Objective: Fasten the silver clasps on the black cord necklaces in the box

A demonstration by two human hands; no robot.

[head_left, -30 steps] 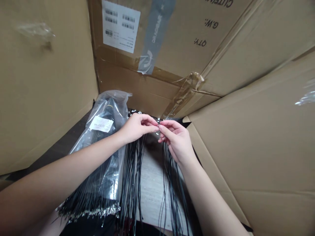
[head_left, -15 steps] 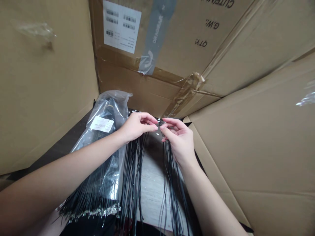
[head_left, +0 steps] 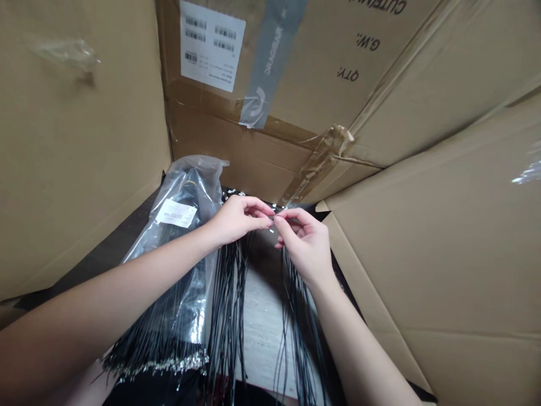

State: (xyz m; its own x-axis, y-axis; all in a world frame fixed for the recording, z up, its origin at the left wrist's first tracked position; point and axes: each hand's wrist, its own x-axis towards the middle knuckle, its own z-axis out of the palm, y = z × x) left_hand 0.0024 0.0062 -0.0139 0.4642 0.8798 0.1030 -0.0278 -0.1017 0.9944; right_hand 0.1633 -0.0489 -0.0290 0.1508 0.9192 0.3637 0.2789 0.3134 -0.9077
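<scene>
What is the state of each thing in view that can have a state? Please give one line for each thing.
left hand: pinching black cords
right hand: pinching black cords, close to left hand
black cords: hanging loose below the hands
plastic bag: filled with bundled cords
cardboard box flap: open, creased
packing tape: wrinkled

Soft, even indoor light, a pale glare on the plastic bag, dim shadow across the tabletop, and cardboard flaps bowing at the frame's edges.

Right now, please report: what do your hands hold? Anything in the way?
Left hand, right hand close, both pinching black cords. Plastic bag under left forearm. Cardboard flaps both sides, not blocking.
</scene>
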